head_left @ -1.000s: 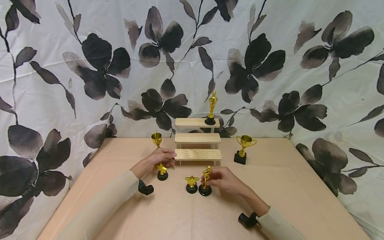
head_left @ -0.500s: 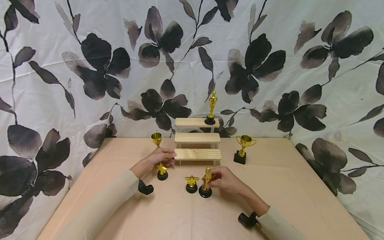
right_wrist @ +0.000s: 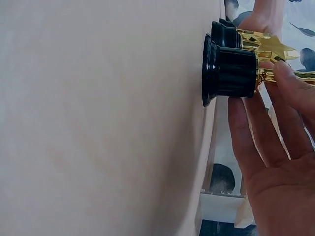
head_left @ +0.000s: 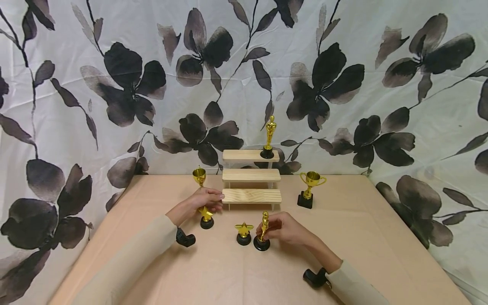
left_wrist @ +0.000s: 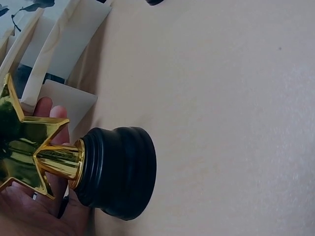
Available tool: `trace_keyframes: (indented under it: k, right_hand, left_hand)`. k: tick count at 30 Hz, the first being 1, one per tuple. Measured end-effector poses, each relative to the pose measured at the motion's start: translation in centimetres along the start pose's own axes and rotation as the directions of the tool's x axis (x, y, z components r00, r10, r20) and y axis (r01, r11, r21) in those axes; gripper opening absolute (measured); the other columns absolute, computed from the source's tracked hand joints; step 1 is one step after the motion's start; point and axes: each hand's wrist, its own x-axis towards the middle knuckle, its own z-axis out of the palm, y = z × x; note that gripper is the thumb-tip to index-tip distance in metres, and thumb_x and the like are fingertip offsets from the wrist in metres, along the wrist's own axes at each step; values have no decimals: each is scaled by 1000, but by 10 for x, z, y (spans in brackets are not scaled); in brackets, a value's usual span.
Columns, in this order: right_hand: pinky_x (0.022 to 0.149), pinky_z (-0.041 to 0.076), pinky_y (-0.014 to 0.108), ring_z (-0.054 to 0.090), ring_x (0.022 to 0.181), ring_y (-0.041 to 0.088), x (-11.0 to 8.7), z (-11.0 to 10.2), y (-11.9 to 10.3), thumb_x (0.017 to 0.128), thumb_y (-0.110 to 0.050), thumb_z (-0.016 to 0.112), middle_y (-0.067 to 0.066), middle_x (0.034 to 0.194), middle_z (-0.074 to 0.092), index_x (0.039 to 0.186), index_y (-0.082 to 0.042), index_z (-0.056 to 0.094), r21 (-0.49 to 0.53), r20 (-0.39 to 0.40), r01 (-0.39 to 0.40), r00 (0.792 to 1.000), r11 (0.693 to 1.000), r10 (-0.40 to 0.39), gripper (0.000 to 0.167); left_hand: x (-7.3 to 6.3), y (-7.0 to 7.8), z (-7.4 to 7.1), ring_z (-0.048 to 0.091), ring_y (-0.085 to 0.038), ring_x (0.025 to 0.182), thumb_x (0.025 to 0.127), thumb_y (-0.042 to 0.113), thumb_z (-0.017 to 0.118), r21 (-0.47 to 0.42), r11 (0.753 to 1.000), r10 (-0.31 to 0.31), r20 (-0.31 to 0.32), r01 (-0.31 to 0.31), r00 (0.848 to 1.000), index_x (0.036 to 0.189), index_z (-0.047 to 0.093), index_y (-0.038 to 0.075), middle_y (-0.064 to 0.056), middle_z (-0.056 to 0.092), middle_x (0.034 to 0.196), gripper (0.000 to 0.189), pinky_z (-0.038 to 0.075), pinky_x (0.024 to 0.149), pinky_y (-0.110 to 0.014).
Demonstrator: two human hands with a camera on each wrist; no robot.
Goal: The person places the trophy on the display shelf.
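My right hand (head_left: 286, 228) pinches a gold figure trophy (head_left: 264, 224) between thumb and fingers. Its round black base (right_wrist: 231, 71) stands upright on or just over the table; contact cannot be told. Close to its left is a winged gold star trophy (head_left: 244, 233). My left hand (head_left: 203, 200) touches the left end of the lowest plank on a three-step wooden display stand (head_left: 251, 196), fingers mostly extended. Another star trophy (left_wrist: 108, 172) stands in front of that hand and covers part of it in the left wrist view. Behind the hand rises a gold cup trophy (head_left: 199, 176), its lower part hidden.
On the stand's top step, at the right, a taller gold statuette (head_left: 270, 135) stands. A two-handled gold cup (head_left: 310, 182) is on the table right of the stand. Behind the table (head_left: 343, 245) hangs a floral cloth (head_left: 244, 84).
The figure trophy has turned in my right fingers and shifted very slightly right. My left hand has stayed at the stand.
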Motion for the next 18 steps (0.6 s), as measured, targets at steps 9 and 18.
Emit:
trace_keyframes:
  k: [9,18]
  right_hand:
    - [84,63,27,76,94,13,-1,-1,-5,91,3,74,22,103,77,102,2,74,-77,-26,-25,999,997,23,11]
    - [82,60,25,76,94,27,5,-13,-25,91,1,74,13,99,79,102,-3,76,-176,-97,-73,994,982,56,12]
  left_hand:
    - [1,-1,-1,76,-12,77,100,31,70,-4,1000,-3,5,3,1000,138,60,-3,-7,79,97,51,60,67,-23]
    - [3,-2,-2,76,-12,78,100,30,70,-4,1000,-11,1,11,1000,138,60,-2,-10,79,102,51,60,68,-23]
